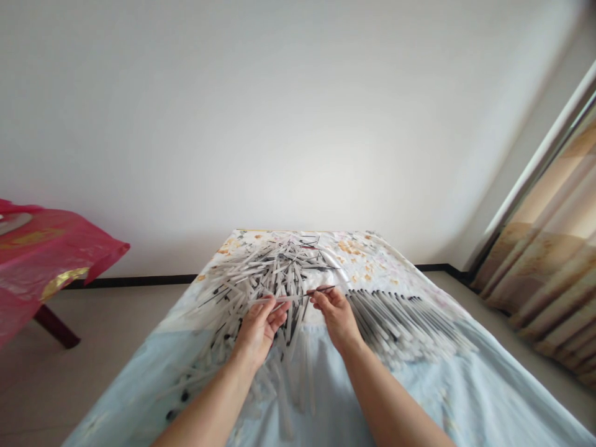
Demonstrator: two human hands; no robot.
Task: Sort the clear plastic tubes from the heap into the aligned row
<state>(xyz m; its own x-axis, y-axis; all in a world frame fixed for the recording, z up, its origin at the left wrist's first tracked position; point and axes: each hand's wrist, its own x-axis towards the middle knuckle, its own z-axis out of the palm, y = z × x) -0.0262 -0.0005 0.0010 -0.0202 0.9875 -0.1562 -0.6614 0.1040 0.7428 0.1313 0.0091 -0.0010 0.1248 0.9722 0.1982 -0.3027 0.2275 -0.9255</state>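
ok so left hand (261, 324) has a light fingertip grip on a pale tube (279, 299), right hand (336, 313) pinches a thin dark stick (323, 288) right by the tube's end, both above the cloth-covered worktop (410, 403). Messy pile (274, 267) behind, neat row (400, 320) to the right. Gold patch (64, 282) on the red plastic (28, 248) is too blurry to read

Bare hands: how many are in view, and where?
2: the left hand, on a thin pale tube over the jumbled pile; the right hand, pinching a thin dark stick beside the aligned row. No others show.
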